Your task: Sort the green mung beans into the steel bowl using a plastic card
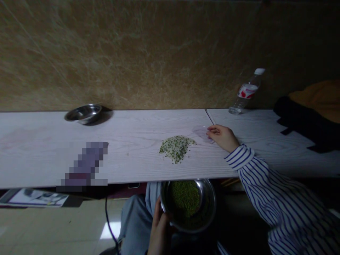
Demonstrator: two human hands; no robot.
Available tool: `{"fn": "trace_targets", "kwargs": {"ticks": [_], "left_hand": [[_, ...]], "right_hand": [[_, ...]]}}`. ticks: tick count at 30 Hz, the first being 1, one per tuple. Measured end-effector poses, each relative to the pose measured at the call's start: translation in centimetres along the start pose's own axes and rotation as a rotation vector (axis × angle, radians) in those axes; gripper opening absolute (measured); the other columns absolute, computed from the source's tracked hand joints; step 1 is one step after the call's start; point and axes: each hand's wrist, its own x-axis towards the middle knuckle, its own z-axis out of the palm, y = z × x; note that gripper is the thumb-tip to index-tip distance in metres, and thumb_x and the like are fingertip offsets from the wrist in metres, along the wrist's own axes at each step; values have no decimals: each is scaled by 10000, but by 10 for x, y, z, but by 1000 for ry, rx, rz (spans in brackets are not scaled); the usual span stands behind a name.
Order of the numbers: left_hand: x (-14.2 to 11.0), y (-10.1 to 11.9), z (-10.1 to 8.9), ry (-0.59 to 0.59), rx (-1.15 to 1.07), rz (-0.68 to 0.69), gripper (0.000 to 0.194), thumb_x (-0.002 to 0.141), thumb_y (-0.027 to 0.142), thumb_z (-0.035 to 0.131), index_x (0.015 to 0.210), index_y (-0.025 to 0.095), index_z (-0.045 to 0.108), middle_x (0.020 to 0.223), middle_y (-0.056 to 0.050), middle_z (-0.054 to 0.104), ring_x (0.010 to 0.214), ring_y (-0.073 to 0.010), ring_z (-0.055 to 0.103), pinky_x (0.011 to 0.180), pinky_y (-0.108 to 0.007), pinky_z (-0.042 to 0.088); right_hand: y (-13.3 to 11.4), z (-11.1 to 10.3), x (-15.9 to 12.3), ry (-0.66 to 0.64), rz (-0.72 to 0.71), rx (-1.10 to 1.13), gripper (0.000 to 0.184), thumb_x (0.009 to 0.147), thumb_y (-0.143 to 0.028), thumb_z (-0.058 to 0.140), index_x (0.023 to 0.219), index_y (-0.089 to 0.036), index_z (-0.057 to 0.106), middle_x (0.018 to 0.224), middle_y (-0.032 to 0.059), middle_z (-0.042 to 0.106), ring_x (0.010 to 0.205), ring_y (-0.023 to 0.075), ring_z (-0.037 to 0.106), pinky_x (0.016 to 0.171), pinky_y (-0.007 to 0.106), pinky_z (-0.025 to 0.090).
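Observation:
My left hand (160, 226) grips the left rim of a steel bowl (211, 209), held below the table's front edge, above my lap. Small green beans (186, 198), which look like mung beans, lie inside it. On the table is a loose pile of white grains mixed with green beans (175, 147). Just right of that pile, my right hand (223, 137) pinches a thin, clear plastic piece (199, 131) close to the tabletop. Its exact shape is hard to make out.
A second steel bowl (84, 114) stands at the back left. At the back right are a clear plastic bottle (247, 92) with a white cap and dark and tan cloth (313, 109). A blurred-out flat object (87, 163) lies front left. A cable (107, 216) hangs below.

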Motion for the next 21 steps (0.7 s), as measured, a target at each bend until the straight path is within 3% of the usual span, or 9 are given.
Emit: {"fn": "trace_targets", "kwargs": {"ticks": [7,11,15,21], "left_hand": [[-6,7,5,-2,72,11,752,698,312,663,1439,296,531,1367,-103,627,1163,-342,610,790,-355,565],[-7,7,7,-15,31,-4,804,708,298,651,1488,287,459,1454,-103,559,1152,-331,610,791,-344,565],[-9,6,7,-25,8,0,841,730,304,653,1527,287,387,1516,-109,495,1197,-338,579,773,-337,561],[-12,6,6,-38,15,5,832,749,311,632,1536,313,365,1526,-79,479,1178,-300,575,821,-342,541]], "right_hand": [[-2,8,-18,-43,92,-40,156,698,-262,709,805,-208,608,609,6,691,511,166,660,479,258,498],[-11,20,-33,-109,128,5,170,722,-244,684,821,-226,548,574,-17,670,457,143,626,394,216,440],[-26,35,-44,-127,177,67,204,724,-209,664,812,-241,483,582,-37,651,472,142,641,388,208,458],[-40,50,-53,-121,143,143,219,687,-228,647,789,-240,454,569,-60,600,447,139,635,351,190,432]]}}
